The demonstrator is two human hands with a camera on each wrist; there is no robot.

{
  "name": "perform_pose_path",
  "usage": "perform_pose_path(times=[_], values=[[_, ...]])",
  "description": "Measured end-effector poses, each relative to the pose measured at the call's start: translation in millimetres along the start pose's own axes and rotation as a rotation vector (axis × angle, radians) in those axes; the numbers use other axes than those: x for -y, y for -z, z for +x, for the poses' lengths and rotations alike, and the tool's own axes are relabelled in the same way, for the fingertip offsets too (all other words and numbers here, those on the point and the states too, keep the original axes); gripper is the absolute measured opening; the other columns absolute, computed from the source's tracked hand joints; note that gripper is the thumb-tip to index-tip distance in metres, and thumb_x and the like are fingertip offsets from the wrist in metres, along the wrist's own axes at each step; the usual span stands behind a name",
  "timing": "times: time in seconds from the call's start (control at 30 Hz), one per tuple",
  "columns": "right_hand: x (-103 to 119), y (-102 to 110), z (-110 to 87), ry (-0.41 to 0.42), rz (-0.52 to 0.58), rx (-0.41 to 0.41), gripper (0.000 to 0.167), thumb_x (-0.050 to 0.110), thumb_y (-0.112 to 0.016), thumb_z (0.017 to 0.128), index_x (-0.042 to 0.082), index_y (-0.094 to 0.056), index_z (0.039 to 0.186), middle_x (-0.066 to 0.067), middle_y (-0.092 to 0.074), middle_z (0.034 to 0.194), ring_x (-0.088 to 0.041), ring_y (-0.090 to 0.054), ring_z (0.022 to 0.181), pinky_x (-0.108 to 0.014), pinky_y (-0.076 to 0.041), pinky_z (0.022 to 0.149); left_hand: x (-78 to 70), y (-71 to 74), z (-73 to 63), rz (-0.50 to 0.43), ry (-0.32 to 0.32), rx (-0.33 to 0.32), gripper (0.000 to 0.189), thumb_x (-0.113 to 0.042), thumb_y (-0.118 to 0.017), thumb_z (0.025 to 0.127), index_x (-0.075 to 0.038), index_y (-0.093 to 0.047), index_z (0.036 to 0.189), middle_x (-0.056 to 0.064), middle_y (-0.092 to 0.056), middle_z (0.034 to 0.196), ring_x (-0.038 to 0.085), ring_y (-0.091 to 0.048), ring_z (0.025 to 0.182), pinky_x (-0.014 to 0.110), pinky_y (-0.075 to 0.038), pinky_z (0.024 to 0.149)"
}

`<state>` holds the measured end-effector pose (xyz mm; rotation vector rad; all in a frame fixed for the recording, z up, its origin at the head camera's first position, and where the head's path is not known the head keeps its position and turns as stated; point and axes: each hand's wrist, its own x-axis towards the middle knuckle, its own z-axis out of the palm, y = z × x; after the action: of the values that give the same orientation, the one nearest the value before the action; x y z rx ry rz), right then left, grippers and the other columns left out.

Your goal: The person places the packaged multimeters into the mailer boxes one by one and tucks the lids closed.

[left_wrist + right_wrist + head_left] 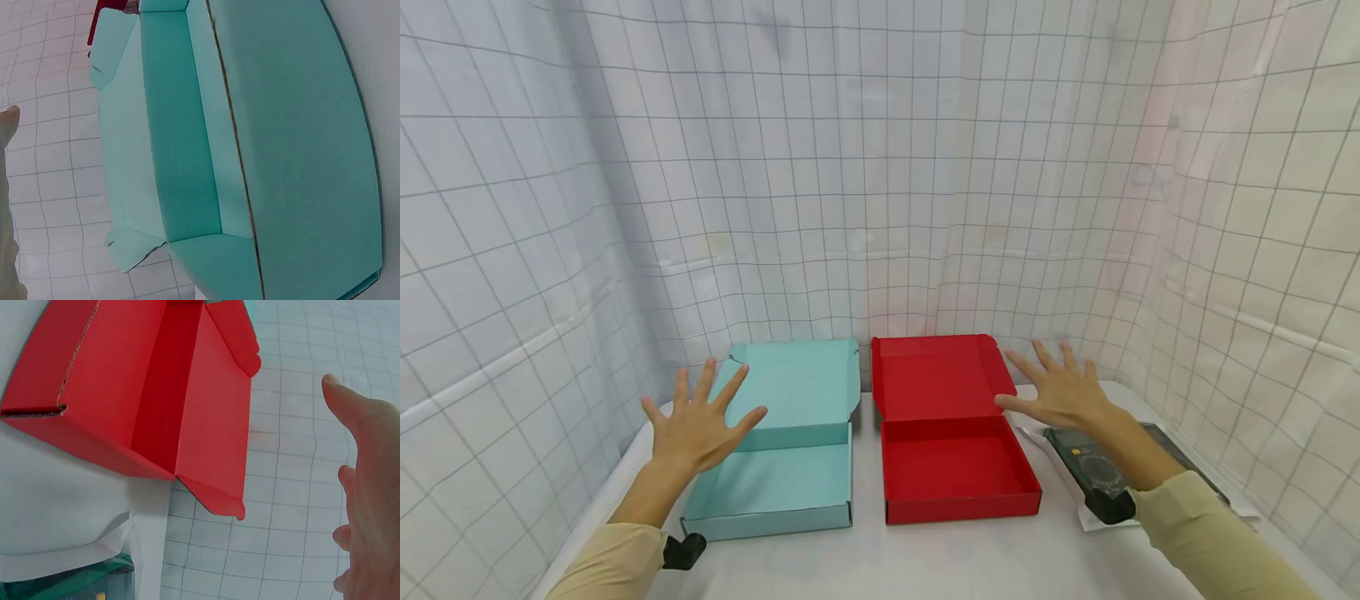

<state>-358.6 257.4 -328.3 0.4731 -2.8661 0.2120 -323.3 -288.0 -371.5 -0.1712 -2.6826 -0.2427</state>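
Note:
My left hand (694,429) is held with fingers spread over the left side of a light teal cardboard box (775,522), holding nothing. The box has its lid folded back, and the part of its inside that shows is bare. To the right, my right hand (1063,393) also has its fingers spread, beside the raised lid of a red cardboard box (962,507). This red box stands with its lid back too. In the right wrist view the right hand (375,481) appears at the right edge, apart from the red box (215,425).
Under my right forearm lies a dark device with a round dial, like a multimeter (1093,468), in a clear plastic bag (69,559). All of it stands on a white table (820,567). White grid-patterned curtains (910,183) enclose the back and both sides.

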Motion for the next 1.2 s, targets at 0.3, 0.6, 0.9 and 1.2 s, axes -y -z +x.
perform_pose_path(times=[0.3,0.6,0.9,1.2], values=[[-17.0,1.0,-10.8,-0.023,0.023,-0.012,0.095,0.076,-0.053,0.091,0.020,-0.030,0.164,-0.029,-0.018,0.165,-0.065,-0.009,0.145,-0.087,-0.007,0.104,2.1,1.7,1.6,-0.081,-0.008,0.050,0.087,-0.074,-0.043,0.098,-0.030,-0.014,0.168,0.022,-0.001,0.170,0.058,0.003,0.149,0.092,0.006,0.095],[-50.8,-0.9,-20.4,-0.044,0.024,-0.048,0.094,0.073,-0.053,0.093,0.016,-0.029,0.164,-0.033,-0.025,0.161,-0.068,-0.016,0.141,-0.087,-0.016,0.102,21.1,-1.4,-10.2,-0.319,-0.035,0.108,0.092,-0.056,-0.055,0.102,-0.014,-0.006,0.168,0.032,-0.001,0.166,0.063,-0.005,0.146,0.089,-0.013,0.098],[-98.4,-0.6,-36.4,-0.067,0.058,-0.087,0.090,0.065,-0.056,0.096,0.006,-0.032,0.160,-0.038,-0.031,0.155,-0.066,-0.028,0.137,-0.088,-0.023,0.097,41.6,-4.7,-32.7,-0.623,0.081,0.187,0.103,-0.043,-0.064,0.102,-0.007,0.010,0.164,0.033,0.002,0.166,0.062,-0.007,0.146,0.085,-0.019,0.102],[-139.3,-6.7,-59.5,-0.057,0.213,-0.076,0.087,0.051,-0.060,0.100,-0.001,-0.027,0.161,-0.042,-0.025,0.155,-0.064,-0.025,0.139,-0.084,-0.023,0.101,49.2,-4.0,-63.7,-0.966,0.348,0.434,0.105,-0.037,-0.064,0.104,-0.012,0.021,0.162,0.031,0.009,0.167,0.054,0.000,0.151,0.072,-0.012,0.116]])
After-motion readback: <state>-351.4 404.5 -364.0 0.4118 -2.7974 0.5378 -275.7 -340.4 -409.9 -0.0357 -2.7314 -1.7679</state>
